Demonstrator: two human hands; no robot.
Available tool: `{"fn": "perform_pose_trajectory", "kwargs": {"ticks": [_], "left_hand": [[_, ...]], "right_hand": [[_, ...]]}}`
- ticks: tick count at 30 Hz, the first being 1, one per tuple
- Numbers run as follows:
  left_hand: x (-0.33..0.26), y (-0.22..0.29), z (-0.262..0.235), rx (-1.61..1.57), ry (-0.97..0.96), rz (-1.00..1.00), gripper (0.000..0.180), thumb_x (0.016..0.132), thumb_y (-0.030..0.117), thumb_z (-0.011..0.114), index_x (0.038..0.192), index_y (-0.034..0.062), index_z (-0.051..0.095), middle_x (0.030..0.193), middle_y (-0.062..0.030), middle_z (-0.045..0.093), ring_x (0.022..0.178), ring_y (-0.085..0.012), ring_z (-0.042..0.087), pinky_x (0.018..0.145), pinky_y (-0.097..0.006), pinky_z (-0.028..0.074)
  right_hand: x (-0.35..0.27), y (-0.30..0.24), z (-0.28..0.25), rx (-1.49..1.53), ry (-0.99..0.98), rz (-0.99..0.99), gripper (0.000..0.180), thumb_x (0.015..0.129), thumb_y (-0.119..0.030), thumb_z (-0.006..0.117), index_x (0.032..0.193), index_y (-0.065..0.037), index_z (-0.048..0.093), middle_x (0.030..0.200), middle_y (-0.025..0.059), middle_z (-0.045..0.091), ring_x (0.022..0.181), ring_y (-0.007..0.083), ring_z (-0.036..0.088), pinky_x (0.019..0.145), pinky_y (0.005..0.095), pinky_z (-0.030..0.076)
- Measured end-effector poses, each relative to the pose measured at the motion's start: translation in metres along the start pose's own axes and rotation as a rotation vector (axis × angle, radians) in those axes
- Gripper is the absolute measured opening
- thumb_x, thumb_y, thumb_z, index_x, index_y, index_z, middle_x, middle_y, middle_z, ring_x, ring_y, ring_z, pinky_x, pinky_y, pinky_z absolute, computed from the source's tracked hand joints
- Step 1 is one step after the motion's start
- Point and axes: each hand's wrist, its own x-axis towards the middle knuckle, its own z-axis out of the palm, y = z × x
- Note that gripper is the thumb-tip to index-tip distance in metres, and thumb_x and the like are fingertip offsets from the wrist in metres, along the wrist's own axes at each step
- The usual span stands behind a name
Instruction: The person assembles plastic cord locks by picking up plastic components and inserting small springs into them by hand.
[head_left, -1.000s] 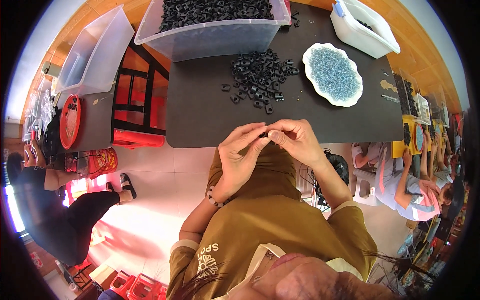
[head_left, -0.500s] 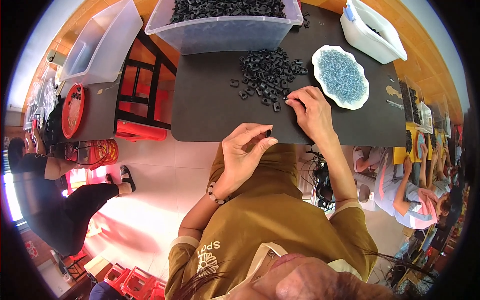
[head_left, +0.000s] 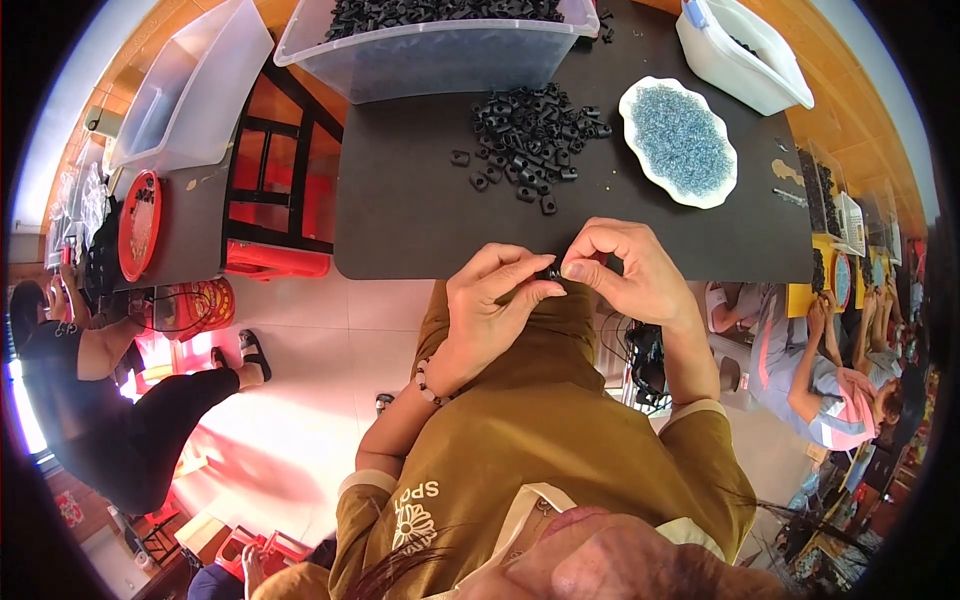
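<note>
Small black piece in the left hand, near the table edge.
From my remote view, left thumb and fingers pinch it from eight o'clock; the right hand closes thumb to forefinger at three, on what I cannot tell. I judge the piece light, stiff, smooth, best gripped by its outer sides. Beyond: loose black pieces at twelve, white dish between one and two, clear tub at eleven.

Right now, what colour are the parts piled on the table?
The piled parts are black, best in the head view.
</note>
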Motion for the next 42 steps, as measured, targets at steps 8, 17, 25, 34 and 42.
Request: {"fn": "perform_pose_trajectory", "kwargs": {"ticks": [8, 17, 25, 34, 42], "left_hand": [[-0.003, 0.005, -0.001, 0.08, -0.056, -0.012, 0.03, 0.078, 0.0, 0.085, 0.107, 0.0015, 0.078, 0.098, -0.0052, 0.068, 0.08, -0.0121, 0.065, 0.069, -0.025, 0.055], [-0.005, 0.003, 0.001, -0.083, -0.049, -0.147, 0.029, 0.082, -0.001, 0.081, 0.11, 0.0021, 0.077, 0.102, -0.007, 0.071, 0.083, -0.0125, 0.067, 0.073, -0.025, 0.056], [-0.001, 0.004, 0.004, -0.322, -0.105, -0.385, 0.025, 0.088, 0.001, 0.077, 0.113, -0.0029, 0.074, 0.103, -0.0087, 0.071, 0.084, -0.0115, 0.069, 0.076, -0.024, 0.059], [0.0, 0.004, 0.005, -0.394, -0.123, -0.346, 0.026, 0.092, 0.001, 0.073, 0.118, -0.003, 0.072, 0.099, -0.009, 0.068, 0.079, -0.0119, 0.068, 0.074, -0.024, 0.06], [-0.002, -0.002, 0.003, -0.393, -0.081, -0.356, 0.026, 0.092, 0.001, 0.073, 0.118, -0.0023, 0.072, 0.103, -0.0082, 0.067, 0.081, -0.0122, 0.068, 0.074, -0.024, 0.06]], "right_hand": [[0.001, 0.006, 0.011, -0.029, 0.022, 0.029, 0.016, 0.089, -0.014, 0.079, 0.085, -0.002, 0.068, 0.077, 0.0034, 0.064, 0.065, 0.011, 0.056, 0.059, 0.0282, 0.045], [-0.003, 0.016, 0.02, 0.148, 0.022, 0.098, 0.021, 0.094, -0.019, 0.075, 0.087, -0.001, 0.068, 0.068, 0.0032, 0.065, 0.059, 0.0073, 0.052, 0.054, 0.0266, 0.042], [-0.009, 0.024, -0.048, -0.223, 0.551, 0.069, 0.011, 0.095, -0.016, 0.07, 0.096, -0.005, 0.072, 0.081, 0.0071, 0.071, 0.07, 0.0148, 0.063, 0.066, 0.0293, 0.051], [-0.003, 0.052, -0.113, -0.535, 0.735, 0.052, 0.015, 0.095, -0.018, 0.068, 0.096, -0.003, 0.07, 0.088, 0.0144, 0.07, 0.08, 0.0298, 0.067, 0.071, 0.0388, 0.052], [0.029, 0.053, -0.027, -0.511, 0.466, -0.164, 0.014, 0.092, -0.013, 0.072, 0.101, -0.004, 0.072, 0.091, 0.013, 0.068, 0.077, 0.0306, 0.066, 0.067, 0.0384, 0.052]]}}
